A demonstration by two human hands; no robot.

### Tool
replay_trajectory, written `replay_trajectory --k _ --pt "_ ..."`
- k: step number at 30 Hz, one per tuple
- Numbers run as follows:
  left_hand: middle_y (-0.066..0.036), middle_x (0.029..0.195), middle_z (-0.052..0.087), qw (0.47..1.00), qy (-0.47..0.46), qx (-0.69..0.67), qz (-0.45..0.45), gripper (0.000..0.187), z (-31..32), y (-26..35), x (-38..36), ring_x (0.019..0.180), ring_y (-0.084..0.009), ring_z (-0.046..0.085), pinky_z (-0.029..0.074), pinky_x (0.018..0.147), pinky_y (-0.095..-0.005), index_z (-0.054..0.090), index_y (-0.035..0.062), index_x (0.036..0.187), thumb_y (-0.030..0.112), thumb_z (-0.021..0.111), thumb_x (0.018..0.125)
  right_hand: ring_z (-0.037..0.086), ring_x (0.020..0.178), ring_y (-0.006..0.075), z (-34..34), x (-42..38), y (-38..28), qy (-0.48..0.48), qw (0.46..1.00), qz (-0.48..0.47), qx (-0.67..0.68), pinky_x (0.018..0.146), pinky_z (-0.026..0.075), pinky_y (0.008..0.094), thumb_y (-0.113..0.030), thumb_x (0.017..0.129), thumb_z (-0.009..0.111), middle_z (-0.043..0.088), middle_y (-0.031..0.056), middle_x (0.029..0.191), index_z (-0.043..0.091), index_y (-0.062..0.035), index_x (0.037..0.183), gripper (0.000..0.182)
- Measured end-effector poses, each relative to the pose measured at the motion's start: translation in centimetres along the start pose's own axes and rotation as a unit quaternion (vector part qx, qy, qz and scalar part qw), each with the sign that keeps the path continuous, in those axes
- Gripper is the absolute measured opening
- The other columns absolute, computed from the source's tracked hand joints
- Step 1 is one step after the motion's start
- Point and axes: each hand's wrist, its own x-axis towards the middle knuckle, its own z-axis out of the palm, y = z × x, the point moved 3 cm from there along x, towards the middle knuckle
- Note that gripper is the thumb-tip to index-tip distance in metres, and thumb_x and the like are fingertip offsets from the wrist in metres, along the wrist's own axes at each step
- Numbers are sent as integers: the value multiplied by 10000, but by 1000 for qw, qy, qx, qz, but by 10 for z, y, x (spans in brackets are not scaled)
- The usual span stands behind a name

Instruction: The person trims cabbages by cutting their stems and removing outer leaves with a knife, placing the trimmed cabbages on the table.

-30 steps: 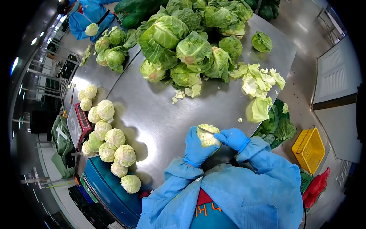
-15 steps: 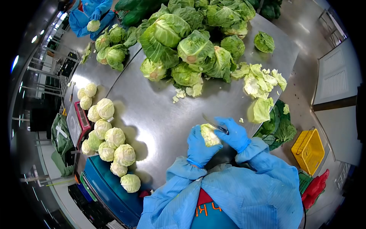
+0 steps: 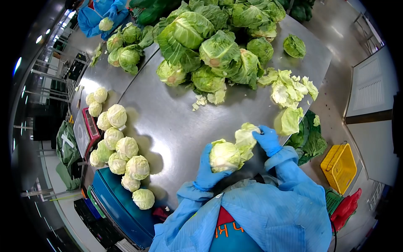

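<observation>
In my gloved left hand [image 3: 206, 171] rests a pale, trimmed cabbage [image 3: 224, 156], cradled from its left side and underneath. My gloved right hand [image 3: 268, 140] is closed on the upper edge of an outer cabbage leaf [image 3: 245, 138], which is peeled out to the right and still touches the head. I cannot make out a knife in the right hand now. Loose leaf trimmings [image 3: 289, 93] lie beyond the right hand, with a larger loose leaf [image 3: 289, 120] at the table edge.
A heap of untrimmed cabbages [image 3: 218, 52] covers the far side of the steel table [image 3: 176, 113]. Trimmed heads [image 3: 126, 148] line the left edge beside a red scale [image 3: 91, 125]. A yellow basket [image 3: 341, 166] stands right. Another person [image 3: 97, 19] holds a cabbage at far left.
My right hand has moved right and pulls a leaf away from the cabbage. The knife seen in it earlier no longer shows. The left hand has turned the head and shifted slightly left.
</observation>
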Motion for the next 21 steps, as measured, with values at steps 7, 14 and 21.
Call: replay_trajectory --k 7,14,21 --pt "-154 1431 405 985 89 -143 -39 1081 -20 -20 -27 1317 -285 424 354 1106 -433 270 38 1450 278 912 615 635 731 247 -92 -18 80 109 975 104 -165 690 515 353 -239 809 720 648 122 847 651 -31 1052 327" --pt "-164 1461 366 993 -28 -108 -32 1105 -23 -9 -17 1343 -294 392 344 1111 -429 211 25 1484 231 900 645 577 891 209 -87 -32 -4 156 982 -75 -69 785 493 320 -151 857 681 550 79 988 555 -104 1300 463" --pt "-165 1406 438 997 5 -10 -73 1017 -15 16 -17 1276 -285 470 385 1076 -406 262 17 1469 167 873 670 630 974 192 55 -18 -59 -259 958 -64 109 861 503 334 -294 870 700 671 109 1059 659 -89 1178 373"
